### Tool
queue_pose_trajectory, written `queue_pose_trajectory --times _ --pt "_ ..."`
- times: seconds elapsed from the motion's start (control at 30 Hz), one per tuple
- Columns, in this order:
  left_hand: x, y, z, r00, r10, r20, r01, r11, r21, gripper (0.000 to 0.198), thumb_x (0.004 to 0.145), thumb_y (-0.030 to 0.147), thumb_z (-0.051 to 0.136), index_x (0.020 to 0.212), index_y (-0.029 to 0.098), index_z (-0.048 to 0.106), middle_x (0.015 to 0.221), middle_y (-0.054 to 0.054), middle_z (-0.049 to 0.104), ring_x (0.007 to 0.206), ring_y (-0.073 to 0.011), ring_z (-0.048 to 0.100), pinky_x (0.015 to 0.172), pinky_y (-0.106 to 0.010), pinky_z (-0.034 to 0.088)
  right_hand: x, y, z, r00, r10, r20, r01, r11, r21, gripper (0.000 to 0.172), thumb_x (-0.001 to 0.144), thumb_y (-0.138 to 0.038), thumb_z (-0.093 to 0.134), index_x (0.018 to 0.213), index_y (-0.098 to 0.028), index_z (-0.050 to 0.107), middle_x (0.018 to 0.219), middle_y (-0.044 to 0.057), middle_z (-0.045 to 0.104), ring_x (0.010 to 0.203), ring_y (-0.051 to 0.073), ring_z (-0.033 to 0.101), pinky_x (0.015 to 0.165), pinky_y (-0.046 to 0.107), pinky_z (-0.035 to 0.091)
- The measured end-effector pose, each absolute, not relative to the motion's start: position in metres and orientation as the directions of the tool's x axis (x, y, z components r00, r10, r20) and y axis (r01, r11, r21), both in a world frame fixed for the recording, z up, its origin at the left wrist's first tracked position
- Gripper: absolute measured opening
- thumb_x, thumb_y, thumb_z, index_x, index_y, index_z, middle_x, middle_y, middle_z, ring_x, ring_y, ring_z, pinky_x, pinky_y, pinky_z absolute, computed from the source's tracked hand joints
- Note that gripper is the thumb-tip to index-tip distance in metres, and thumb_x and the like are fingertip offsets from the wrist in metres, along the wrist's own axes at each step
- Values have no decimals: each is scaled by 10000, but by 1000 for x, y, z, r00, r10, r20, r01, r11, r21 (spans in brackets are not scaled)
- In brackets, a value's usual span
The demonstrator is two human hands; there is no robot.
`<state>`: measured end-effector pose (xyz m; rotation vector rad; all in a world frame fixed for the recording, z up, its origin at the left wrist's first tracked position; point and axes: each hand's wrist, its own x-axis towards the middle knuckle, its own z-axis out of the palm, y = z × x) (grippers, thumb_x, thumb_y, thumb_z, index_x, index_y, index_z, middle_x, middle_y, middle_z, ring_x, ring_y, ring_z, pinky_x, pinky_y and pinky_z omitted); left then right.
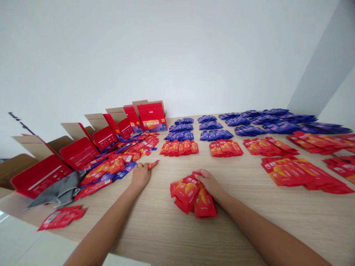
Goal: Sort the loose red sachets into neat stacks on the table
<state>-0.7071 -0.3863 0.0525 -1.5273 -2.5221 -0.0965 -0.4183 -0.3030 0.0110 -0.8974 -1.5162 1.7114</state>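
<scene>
My right hand (pixel 208 181) is closed on a fanned bunch of red sachets (pixel 191 194) with orange fruit prints, just above or on the table in front of me. To the left, my left hand (pixel 141 175) grips a single red sachet (pixel 153 164), which juts out past its fingers. Beside that hand lies a loose heap of red and blue sachets (pixel 115 164), mixed together and partly overlapping. Behind both hands, a row of red sachet stacks (pixel 177 148) runs to the right.
Blue sachet stacks (pixel 216 135) stand in rows at the back. Open red cartons (pixel 80 153) line the left side, with a printed red box (pixel 151 117) by the wall. Grey cloth (pixel 57 190) and a few red sachets (pixel 62 217) lie near the table's left edge.
</scene>
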Motion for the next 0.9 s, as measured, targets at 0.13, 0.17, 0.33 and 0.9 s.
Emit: queue_pose_trajectory --times 0.13,0.17,0.33,0.9 --pt "-653 -391 68 -216 962 168 940 158 304 552 858 120 322 1409 108 367 1087 -128 559 1001 -214 562 964 -340 409 -418 -303 11 -530 846 -62 -41 -99 -994 180 652 -341 608 770 -206 608 718 -7 668 680 176 590 684 320 445" --pt "-635 -393 72 -101 979 178 930 29 366 543 886 154 315 1428 153 342 1101 -108 559 1000 -200 563 967 -330 410 -418 -304 11 -535 843 -66 -62 -117 -991 183 642 -341 614 768 -208 606 710 -10 668 673 175 589 682 318 446" --pt "-565 -406 80 230 962 144 924 -262 279 439 958 355 320 1350 240 480 1050 -97 619 961 -221 549 920 -353 411 -420 -306 13 -547 830 -108 -151 -225 -962 165 608 -334 605 716 -211 588 634 -26 645 595 157 561 632 300 440" --pt "-584 -387 84 97 995 13 959 -97 268 461 970 336 254 1043 176 680 1012 -86 699 969 -200 604 926 -314 414 -417 -301 4 -510 859 -38 45 -18 -999 209 701 -322 598 865 -199 637 815 31 708 806 217 641 766 354 488"
